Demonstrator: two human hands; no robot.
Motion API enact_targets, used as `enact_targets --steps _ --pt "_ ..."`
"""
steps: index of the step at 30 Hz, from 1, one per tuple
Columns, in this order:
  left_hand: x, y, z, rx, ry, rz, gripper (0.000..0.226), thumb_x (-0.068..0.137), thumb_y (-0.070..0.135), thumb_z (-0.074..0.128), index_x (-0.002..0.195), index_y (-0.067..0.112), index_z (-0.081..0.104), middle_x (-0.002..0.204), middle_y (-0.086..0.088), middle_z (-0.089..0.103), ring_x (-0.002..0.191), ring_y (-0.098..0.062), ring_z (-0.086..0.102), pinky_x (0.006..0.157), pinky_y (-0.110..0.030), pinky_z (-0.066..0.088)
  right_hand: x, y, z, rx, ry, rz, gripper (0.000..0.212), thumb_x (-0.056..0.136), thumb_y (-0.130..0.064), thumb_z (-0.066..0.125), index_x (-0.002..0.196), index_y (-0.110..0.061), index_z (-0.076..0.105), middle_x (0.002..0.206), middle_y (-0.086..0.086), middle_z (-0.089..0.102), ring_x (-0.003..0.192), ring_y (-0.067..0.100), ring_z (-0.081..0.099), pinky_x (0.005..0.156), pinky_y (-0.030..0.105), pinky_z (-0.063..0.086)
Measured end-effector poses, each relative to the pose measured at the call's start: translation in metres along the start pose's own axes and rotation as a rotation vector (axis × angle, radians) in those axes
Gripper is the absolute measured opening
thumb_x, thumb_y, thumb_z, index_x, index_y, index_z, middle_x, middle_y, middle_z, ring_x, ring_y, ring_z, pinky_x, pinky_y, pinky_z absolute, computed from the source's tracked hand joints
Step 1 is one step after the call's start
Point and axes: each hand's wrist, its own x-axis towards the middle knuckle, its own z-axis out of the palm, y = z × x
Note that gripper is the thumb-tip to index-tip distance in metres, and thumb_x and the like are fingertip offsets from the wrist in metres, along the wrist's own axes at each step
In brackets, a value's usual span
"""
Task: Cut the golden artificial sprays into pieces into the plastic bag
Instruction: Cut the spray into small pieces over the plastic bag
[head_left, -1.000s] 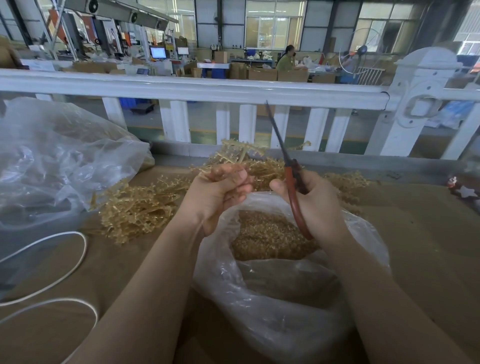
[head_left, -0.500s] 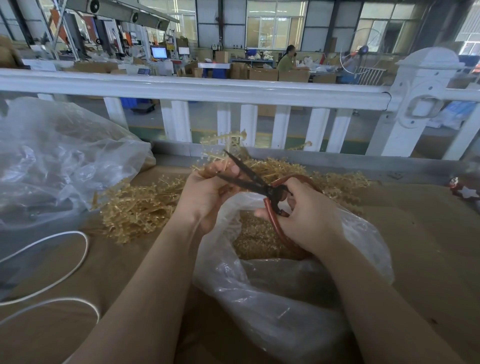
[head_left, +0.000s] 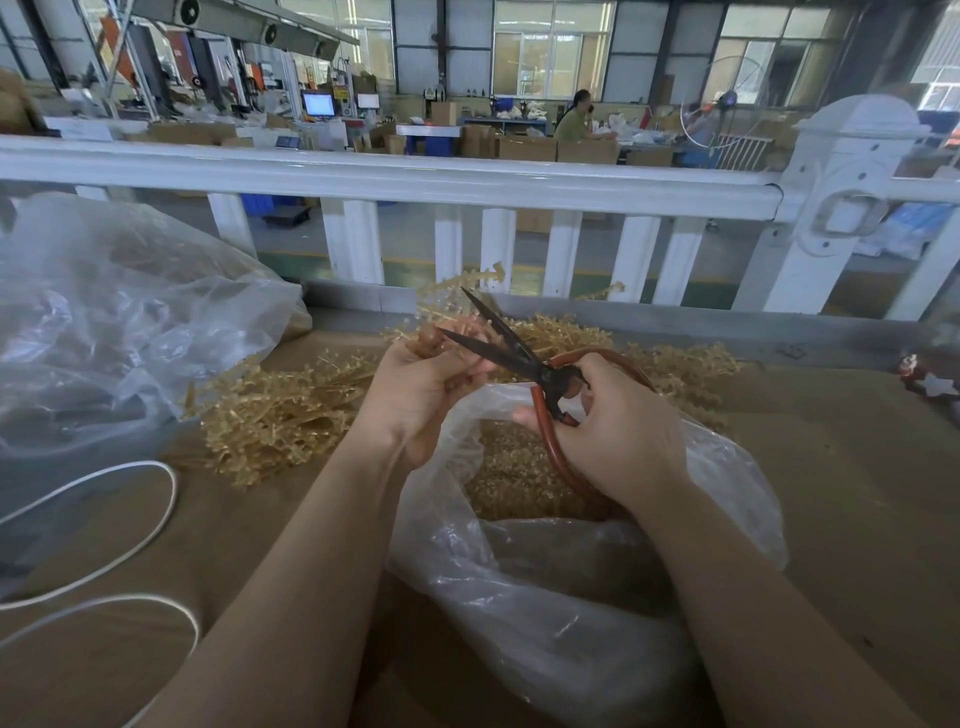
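My left hand (head_left: 421, 384) grips a golden artificial spray (head_left: 457, 293) whose tip sticks up above my fingers. My right hand (head_left: 618, 431) holds scissors (head_left: 511, 353) with black blades and red-brown loop handles. The blades are spread apart around the spray just above my left hand. Below both hands sits a clear plastic bag (head_left: 561, 597), its mouth wide, with a heap of cut golden pieces (head_left: 514, 473) inside. A pile of whole golden sprays (head_left: 280, 421) lies on the brown table behind and to the left.
A large crumpled clear plastic bag (head_left: 119, 322) lies at the left. White cord (head_left: 130, 519) loops over the brown table (head_left: 857, 493). A white railing (head_left: 415, 176) runs along the far edge. A small red and white ornament (head_left: 930, 382) sits at the right edge.
The scissors swung down from pointing upward to lying across toward my left hand, with blades spread at the spray. My left hand has raised the spray a little.
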Motion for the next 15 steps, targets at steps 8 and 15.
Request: enact_targets --steps 8,15 --pt "0.0017 -0.0003 -0.0024 -0.038 -0.022 0.003 0.036 0.072 0.005 0.069 0.107 -0.002 0.062 0.085 -0.005 0.075 0.076 -0.014 0.073 0.077 -0.024 0.057 -0.0008 0.0022 0.0001 -0.023 0.004 0.030 0.075 0.060 -0.100 0.029 0.087 -0.034 0.051 0.066 -0.021 0.053 0.060 -0.006 0.048 0.047 0.018 0.032" --pt "0.0017 0.0020 -0.0041 0.006 -0.015 0.004 0.035 0.070 0.005 0.070 0.102 0.002 0.059 0.086 -0.009 0.068 0.071 -0.014 0.071 0.075 -0.024 0.056 -0.0015 0.0034 0.0020 -0.012 0.018 0.008 0.068 0.063 -0.100 0.030 0.082 -0.037 0.047 0.060 -0.022 0.046 0.054 -0.006 0.043 0.047 0.018 0.031"
